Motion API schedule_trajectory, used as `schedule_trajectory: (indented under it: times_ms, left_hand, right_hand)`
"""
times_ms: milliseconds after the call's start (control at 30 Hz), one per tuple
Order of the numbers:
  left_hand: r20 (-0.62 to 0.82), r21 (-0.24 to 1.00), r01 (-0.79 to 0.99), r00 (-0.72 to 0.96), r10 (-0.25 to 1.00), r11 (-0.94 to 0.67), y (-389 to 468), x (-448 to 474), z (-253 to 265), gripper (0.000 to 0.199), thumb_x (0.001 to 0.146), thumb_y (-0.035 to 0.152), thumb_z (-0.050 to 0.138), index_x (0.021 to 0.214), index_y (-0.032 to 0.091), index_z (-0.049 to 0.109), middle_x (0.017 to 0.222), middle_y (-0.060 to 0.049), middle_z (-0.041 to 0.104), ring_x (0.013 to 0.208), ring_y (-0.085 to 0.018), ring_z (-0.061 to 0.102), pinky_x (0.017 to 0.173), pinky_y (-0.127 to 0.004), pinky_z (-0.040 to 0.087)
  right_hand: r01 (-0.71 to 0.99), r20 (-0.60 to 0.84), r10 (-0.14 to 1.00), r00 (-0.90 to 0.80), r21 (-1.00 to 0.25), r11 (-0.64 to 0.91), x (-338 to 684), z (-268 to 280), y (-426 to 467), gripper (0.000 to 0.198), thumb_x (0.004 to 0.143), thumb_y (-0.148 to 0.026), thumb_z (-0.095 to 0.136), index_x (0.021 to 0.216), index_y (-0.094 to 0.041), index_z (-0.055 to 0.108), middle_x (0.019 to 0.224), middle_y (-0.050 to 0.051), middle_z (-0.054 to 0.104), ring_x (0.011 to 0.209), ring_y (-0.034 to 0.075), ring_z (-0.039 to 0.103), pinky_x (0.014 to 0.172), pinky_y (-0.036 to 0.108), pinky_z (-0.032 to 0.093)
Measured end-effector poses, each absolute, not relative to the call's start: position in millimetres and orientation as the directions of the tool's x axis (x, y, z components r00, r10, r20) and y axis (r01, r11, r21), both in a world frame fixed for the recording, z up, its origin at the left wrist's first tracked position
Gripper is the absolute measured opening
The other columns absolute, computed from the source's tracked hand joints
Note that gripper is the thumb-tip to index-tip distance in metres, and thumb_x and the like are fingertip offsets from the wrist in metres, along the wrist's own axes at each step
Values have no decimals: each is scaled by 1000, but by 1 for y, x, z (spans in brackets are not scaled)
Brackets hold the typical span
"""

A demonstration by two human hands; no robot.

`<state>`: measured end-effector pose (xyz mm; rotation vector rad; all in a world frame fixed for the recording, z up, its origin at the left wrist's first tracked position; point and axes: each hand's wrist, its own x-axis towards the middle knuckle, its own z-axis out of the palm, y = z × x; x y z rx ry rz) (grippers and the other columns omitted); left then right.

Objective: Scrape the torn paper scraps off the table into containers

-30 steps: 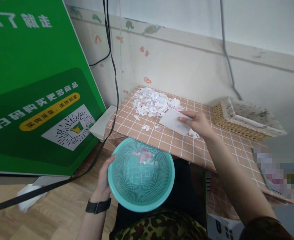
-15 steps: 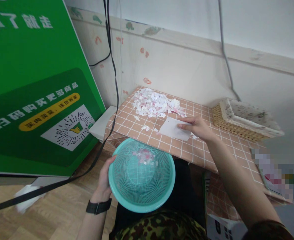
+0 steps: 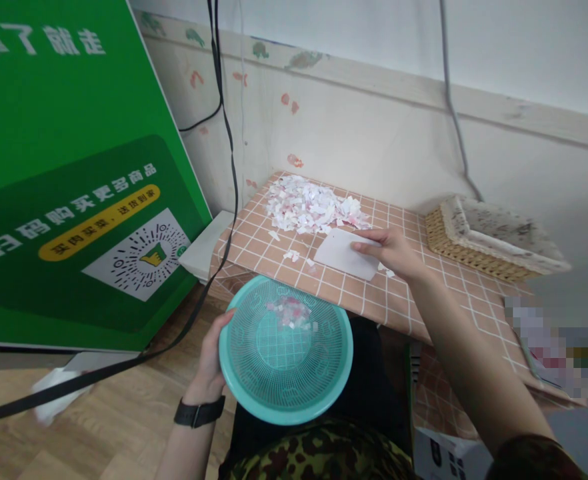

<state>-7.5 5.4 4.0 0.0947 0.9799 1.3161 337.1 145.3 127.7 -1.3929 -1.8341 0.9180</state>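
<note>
My left hand [image 3: 215, 350] grips the left rim of a turquoise plastic colander [image 3: 284, 393], tilted just below the table's front edge. A small clump of white and pink paper scraps [image 3: 293, 313] lies inside it. Between the thumb and fingers of my right hand [image 3: 391, 252] is a white card [image 3: 343, 253], held low over the tabletop; whether its edge touches the cloth I cannot tell. Behind the card spreads a large pile of torn paper scraps [image 3: 309, 203]. A few loose bits [image 3: 291, 255] lie between the pile and the front edge.
A brown checked cloth [image 3: 399, 300] covers the table against the wall. A lined wicker basket [image 3: 494, 240] stands at the right. A green sign board [image 3: 74, 133] rises at the left, with a black strap [image 3: 194, 320] hanging across in front of it.
The white card has slid slightly left with my right hand, close to the front edge. The colander has barely shifted right in view.
</note>
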Motion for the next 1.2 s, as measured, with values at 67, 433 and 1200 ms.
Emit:
schedule_trajectory:
  times_ms: [67, 433, 1200]
  left_hand:
    - [-581, 557, -765, -81, 810, 323, 5, -7, 6, 20, 64, 27, 82, 77, 15, 75, 69, -4, 74, 59, -19, 67, 58, -29, 54]
    - [-614, 542, -763, -73, 786, 352, 5, -6, 3, 25, 63, 30, 84, 79, 13, 74, 70, -3, 73, 61, -18, 66, 63, -29, 53]
    - [-621, 577, -748, -139, 771, 330, 7, -7, 1, 29, 57, 31, 86, 77, 14, 74, 69, -2, 73, 60, -17, 64, 61, -29, 53]
  right_hand:
    - [548, 110, 965, -240, -805, 228, 334, 132, 146, 41, 79, -44, 72, 117, -28, 74, 113, 3, 75, 93, 25, 69, 71, 35, 56]
    - [754, 264, 873, -410, -441, 487, 312, 144, 138, 29, 89, -30, 61, 114, -25, 75, 104, 6, 77, 87, 23, 72, 78, 38, 56]
    - [825, 340, 759, -556, 117, 552, 306, 151, 90, 34, 94, -19, 49, 119, -21, 71, 75, 3, 76, 57, 15, 67, 52, 27, 41]
